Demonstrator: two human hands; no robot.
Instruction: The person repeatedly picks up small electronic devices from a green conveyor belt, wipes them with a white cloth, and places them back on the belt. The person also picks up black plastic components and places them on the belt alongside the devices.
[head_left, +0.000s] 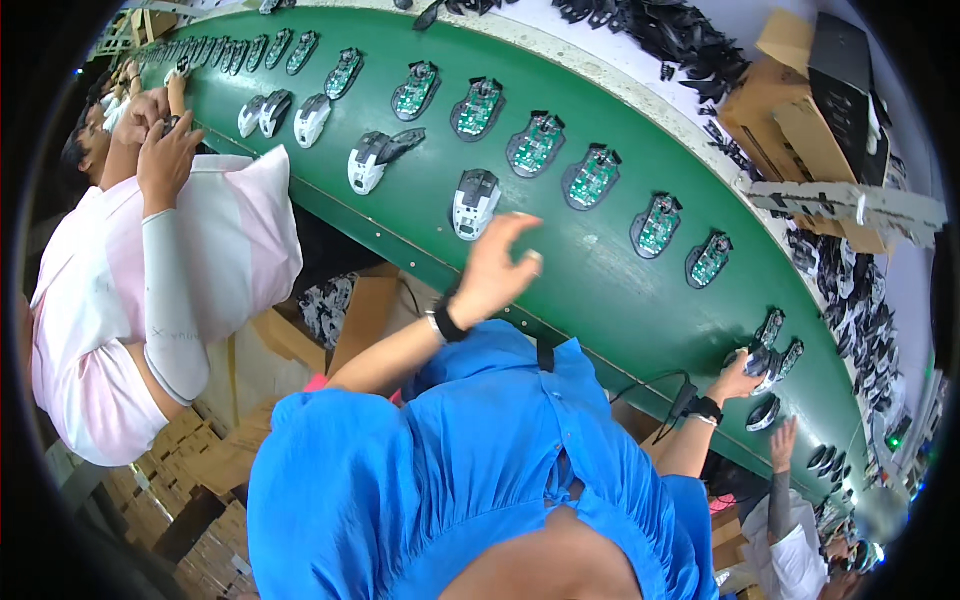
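Observation:
My left hand [497, 268] hovers over the near part of the green belt [590, 265], thumb and fingers apart, holding nothing. Just beyond its fingertips lies a white and grey computer mouse shell [476, 204]. Stretched out to the right, my right hand [736, 379] grips a dark computer mouse [764, 364], whose details its fingers partly hide. Beside that hand, open mouse bases [770, 326] lie close together, and a dark mouse shell [763, 413] rests nearer to me. A row of mouse bases with green circuit boards [537, 144] runs along the belt's far half.
To the left, a co-worker in a pink and white top [170, 250] holds something small. Another person's hand [784, 445] reaches in at lower right. Dark plastic parts [670, 45] cover the far ledge, beside a cardboard box [790, 130]. More white mouse shells [312, 121] lie left.

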